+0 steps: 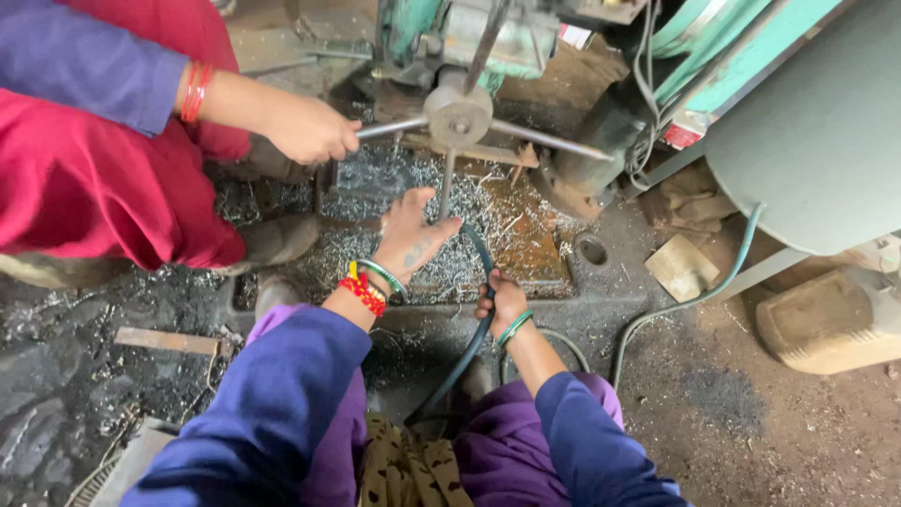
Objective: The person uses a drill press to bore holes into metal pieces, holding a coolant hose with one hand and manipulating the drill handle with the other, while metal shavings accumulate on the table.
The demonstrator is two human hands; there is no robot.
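- Farthest left, a co-worker's hand (pixel 305 127) is gripping one spoke of the machine's three-spoke handle (pixel 458 117).
- Below the hub, the person's left hand (pixel 410 239) is hovering with fingers loosely spread, holding nothing, by the downward spoke and over a tray (pixel 526 253) littered with metal shavings (pixel 375 183).
- Just beside it, the right hand (pixel 504 300) is closing around a dark green hose (pixel 465 361) curving toward the person's lap.
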